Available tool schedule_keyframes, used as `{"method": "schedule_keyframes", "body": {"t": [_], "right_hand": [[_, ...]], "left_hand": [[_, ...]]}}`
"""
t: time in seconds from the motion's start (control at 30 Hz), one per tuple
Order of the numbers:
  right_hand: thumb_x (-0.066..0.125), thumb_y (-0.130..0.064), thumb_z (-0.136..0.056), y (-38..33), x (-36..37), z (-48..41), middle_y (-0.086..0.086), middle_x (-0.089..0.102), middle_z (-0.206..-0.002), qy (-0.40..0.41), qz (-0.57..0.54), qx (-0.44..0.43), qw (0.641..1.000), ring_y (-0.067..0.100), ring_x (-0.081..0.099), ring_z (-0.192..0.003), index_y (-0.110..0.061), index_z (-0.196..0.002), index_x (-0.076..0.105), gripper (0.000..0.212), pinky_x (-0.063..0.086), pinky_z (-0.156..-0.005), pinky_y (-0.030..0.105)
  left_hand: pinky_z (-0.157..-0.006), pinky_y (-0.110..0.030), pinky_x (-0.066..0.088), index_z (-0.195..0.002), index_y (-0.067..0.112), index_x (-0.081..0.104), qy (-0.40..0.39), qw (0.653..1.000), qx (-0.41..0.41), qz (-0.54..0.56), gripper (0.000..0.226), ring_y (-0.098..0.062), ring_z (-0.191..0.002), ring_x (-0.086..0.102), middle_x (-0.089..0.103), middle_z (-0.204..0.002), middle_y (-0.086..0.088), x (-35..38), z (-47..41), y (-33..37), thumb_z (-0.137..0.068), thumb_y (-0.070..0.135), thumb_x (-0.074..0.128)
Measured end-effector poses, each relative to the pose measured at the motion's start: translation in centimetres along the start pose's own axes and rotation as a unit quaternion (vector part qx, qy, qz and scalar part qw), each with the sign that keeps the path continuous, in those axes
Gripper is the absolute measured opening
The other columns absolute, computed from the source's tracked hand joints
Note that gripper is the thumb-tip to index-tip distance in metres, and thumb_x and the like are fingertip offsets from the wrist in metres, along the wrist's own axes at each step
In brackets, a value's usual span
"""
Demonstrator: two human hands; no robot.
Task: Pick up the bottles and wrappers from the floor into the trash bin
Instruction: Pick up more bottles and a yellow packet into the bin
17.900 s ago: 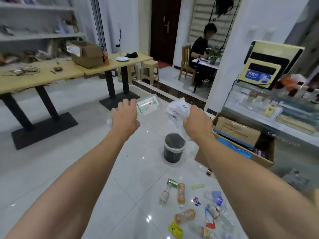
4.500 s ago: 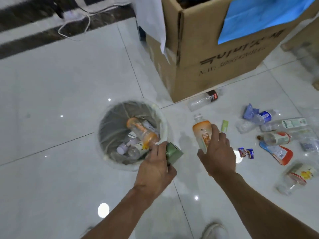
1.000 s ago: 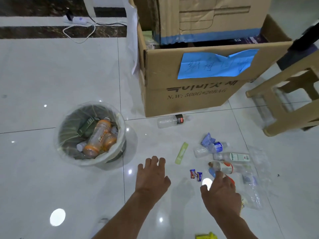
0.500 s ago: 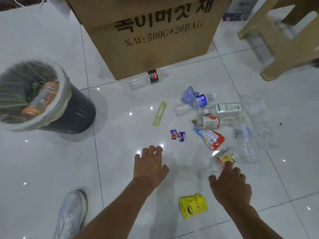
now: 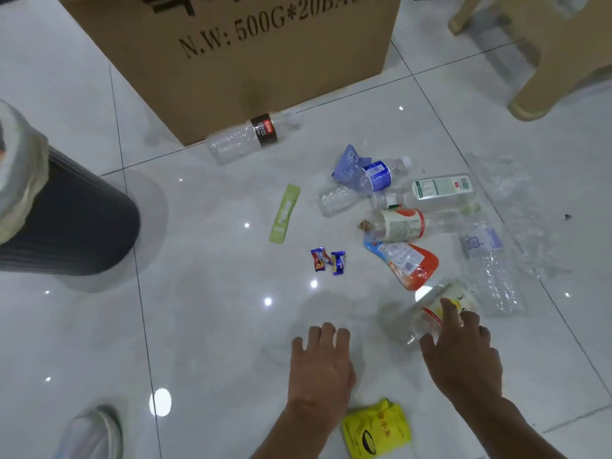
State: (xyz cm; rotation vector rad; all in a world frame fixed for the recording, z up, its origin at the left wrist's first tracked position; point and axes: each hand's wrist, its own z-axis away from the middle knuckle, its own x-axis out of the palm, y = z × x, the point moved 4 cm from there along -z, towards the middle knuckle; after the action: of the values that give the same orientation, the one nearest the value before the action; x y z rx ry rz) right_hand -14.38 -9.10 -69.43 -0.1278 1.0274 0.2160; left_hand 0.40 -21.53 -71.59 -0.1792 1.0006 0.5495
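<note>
White tiled floor point(image 5: 205, 326), littered, cardboard box point(image 5: 231, 61) at 12 o'clock.
Trash bin point(image 5: 66, 223) at 9 o'clock, well apart from the litter. Bottles and wrappers cluster at 2 o'clock: blue-label bottle point(image 5: 364, 183), orange pouch point(image 5: 405, 263), green wrapper point(image 5: 284, 213). Right hand point(image 5: 463, 359), grip spread apart, fingertips touching a clear bottle point(image 5: 427, 313). Left hand point(image 5: 319, 366) hovers, fingers apart, empty. Yellow packet point(image 5: 376, 429) at 6 o'clock.

You have a single head-worn wide-angle view, looking steeply down from close above the white tiled floor point(image 5: 215, 326), with the cardboard box point(image 5: 251, 54) at the top edge and your forearms entering from the bottom.
</note>
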Motion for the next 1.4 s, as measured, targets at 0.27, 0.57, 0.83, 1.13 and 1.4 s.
{"method": "schedule_keyframes", "body": {"t": [0.27, 0.57, 0.83, 1.13, 1.4], "right_hand": [[0.060, -0.036, -0.084, 0.1, 2.9, -4.0, 0.023, 0.029, -0.138, 0.051, -0.105, 0.103, 0.988, 0.047, 0.043, -0.115, -0.027, -0.148, 0.017, 0.078, 0.042, -0.088, 0.056], [0.065, -0.051, -0.081, 1.0, 5.5, -4.4, 0.022, 0.025, -0.143, 0.025, -0.100, 0.100, 0.990, 0.047, 0.046, -0.116, -0.032, -0.151, 0.009, 0.092, 0.045, -0.087, 0.053], [0.068, -0.039, -0.081, 0.2, 5.9, -3.9, 0.029, 0.033, -0.134, 0.026, -0.168, 0.106, 0.980, 0.049, 0.052, -0.108, -0.034, -0.151, 0.000, 0.098, 0.045, -0.088, 0.051], [0.066, -0.026, -0.084, -0.7, 8.0, -2.6, 0.032, 0.049, -0.125, 0.003, -0.299, 0.234, 0.925, 0.050, 0.054, -0.108, -0.028, -0.150, -0.004, 0.096, 0.047, -0.093, 0.053], [0.075, -0.026, -0.076, -8.5, 6.6, 3.0, 0.021, 0.055, -0.119, -0.055, -0.236, 0.086, 0.966, 0.039, 0.059, -0.104, -0.013, -0.145, 0.017, 0.091, 0.047, -0.084, 0.043]], "left_hand": [[-0.087, -0.048, 0.048, -0.129, 0.016, 0.048, -0.061, 0.994, 0.087, 0.021, 0.099, -0.027, -0.107, 0.055, 0.054, -0.123, -0.006, 6.3, -0.4, 2.8, -0.056, 0.081, 0.062], [-0.051, -0.023, 0.047, -0.085, 0.025, 0.071, -0.005, 0.995, 0.100, 0.008, 0.038, -0.015, -0.064, 0.061, 0.063, -0.072, 0.006, 11.4, 0.0, 3.2, -0.050, 0.035, 0.082], [-0.063, -0.030, 0.052, -0.102, 0.022, 0.065, 0.048, 0.989, -0.056, 0.128, 0.033, -0.019, -0.092, 0.064, 0.065, -0.099, 0.002, 7.6, -1.7, -1.4, -0.072, 0.033, 0.071], [-0.068, -0.032, 0.039, -0.096, 0.026, 0.041, 0.047, 0.936, -0.163, 0.309, 0.015, -0.026, -0.093, 0.060, 0.061, -0.092, 0.002, 7.2, -1.5, -6.2, -0.086, 0.025, 0.052], [-0.074, -0.038, 0.051, -0.105, 0.020, 0.056, 0.093, 0.879, -0.253, 0.394, 0.018, -0.029, -0.090, 0.063, 0.068, -0.093, -0.004, 1.9, 0.7, -12.1, -0.087, 0.021, 0.054]]}}
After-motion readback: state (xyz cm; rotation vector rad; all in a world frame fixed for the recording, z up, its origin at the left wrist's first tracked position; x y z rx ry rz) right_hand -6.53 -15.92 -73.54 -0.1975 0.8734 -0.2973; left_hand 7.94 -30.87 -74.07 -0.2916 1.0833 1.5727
